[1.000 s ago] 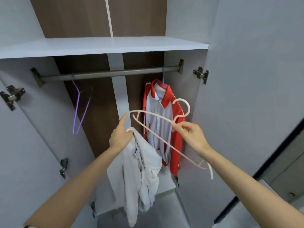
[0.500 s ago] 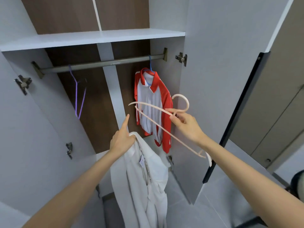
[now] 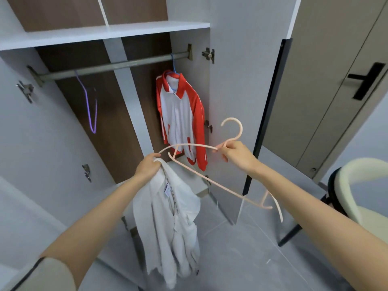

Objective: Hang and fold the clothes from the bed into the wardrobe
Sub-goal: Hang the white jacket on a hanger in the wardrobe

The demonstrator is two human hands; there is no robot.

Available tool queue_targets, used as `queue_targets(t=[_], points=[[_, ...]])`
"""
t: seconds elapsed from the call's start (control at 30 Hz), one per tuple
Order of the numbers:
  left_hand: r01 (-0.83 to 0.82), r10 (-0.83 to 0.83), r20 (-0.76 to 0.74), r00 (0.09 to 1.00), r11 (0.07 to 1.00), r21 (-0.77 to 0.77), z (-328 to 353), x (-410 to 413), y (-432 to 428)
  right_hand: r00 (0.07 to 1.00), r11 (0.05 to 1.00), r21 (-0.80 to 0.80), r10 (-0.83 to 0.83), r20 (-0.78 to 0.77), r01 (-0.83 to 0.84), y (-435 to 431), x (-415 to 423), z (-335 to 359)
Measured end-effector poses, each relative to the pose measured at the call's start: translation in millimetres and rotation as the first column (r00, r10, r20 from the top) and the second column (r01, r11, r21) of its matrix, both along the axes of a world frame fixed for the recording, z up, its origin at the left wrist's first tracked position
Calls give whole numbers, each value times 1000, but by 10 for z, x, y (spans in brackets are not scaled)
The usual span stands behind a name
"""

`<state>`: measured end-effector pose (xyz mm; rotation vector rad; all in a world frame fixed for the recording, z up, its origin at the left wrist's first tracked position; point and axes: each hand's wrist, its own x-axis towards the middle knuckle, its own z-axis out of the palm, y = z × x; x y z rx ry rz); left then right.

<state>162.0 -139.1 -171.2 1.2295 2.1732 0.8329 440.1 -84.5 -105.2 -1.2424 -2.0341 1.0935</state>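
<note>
My left hand grips the collar of a white shirt, which hangs limp in front of the open wardrobe. My right hand pinches a pale pink hanger just below its hook, holding it tilted. The hanger's left tip reaches my left hand at the collar. A red and white jacket hangs on a blue hanger from the right end of the wardrobe rail. An empty purple hanger hangs at the rail's left.
A white shelf runs above the rail. The open wardrobe door stands close behind the pink hanger. A cream chair with black legs sits at the right, and a brown room door behind it.
The view has swung right and down, bringing the chair and room door in. My left forefinger has curled down onto the collar. The pink hanger's tip has come to my left hand.
</note>
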Motion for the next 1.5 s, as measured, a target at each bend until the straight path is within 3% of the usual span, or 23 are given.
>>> queue_targets(t=[0.17, 0.4, 0.6, 0.7, 0.83, 0.9, 0.97, 1.07, 1.13, 1.2, 1.3, 1.37, 1.43, 1.5], points=[[17, -18, -122, 992, 1000, -10, 22, 78, -34, 1000, 1000, -9, 2, -10, -3, -76, 160, -13], [-80, 82, -225, 971, 997, 17, 140, 174, 14, 999, 998, -53, 35, 17, -34, -11, 398, 42], [125, -79, -328, 941, 985, 121, 391, 603, 32, 995, 992, -82, 97, -30, -100, -67, 332, -77], [246, -144, -415, 898, 948, 203, 579, 862, -13, 994, 994, -41, 107, 33, -105, -81, 200, -145], [268, -144, -318, 937, 881, 391, 829, 1166, -30, 996, 996, 34, 86, 30, -87, -50, 46, -163], [278, -168, -298, 940, 882, 381, 914, 1232, -29, 995, 998, 20, 60, -74, -59, -6, 46, -89], [374, -218, -441, 871, 875, 307, 959, 1225, -44, 968, 997, -47, 41, -246, -55, 35, 110, 13], [534, -164, -799, 579, 816, 219, 977, 1153, -51, 897, 987, -133, 18, -441, -85, 81, 215, 116], [581, -95, -889, 448, 787, 209, 1001, 1145, 2, 873, 978, -180, 1, -488, -102, 103, 258, 134], [588, -117, -900, 419, 790, 171, 1043, 1149, 71, 857, 977, -177, 14, -516, -123, 116, 293, 137], [573, -154, -907, 392, 812, 109, 1059, 1197, 152, 871, 996, -43, 48, -489, -79, 173, 360, 157], [536, -141, -906, 400, 838, 106, 1049, 1266, 179, 931, 991, 136, 50, -361, -1, 283, 394, 132], [495, -111, -897, 428, 859, 130, 1031, 1308, 195, 951, 942, 292, -72, -301, 164, 384, 449, 29], [473, -70, -880, 470, 862, 184, 1031, 1291, 198, 917, 819, 443, -233, -323, 364, 360, 550, -155]])
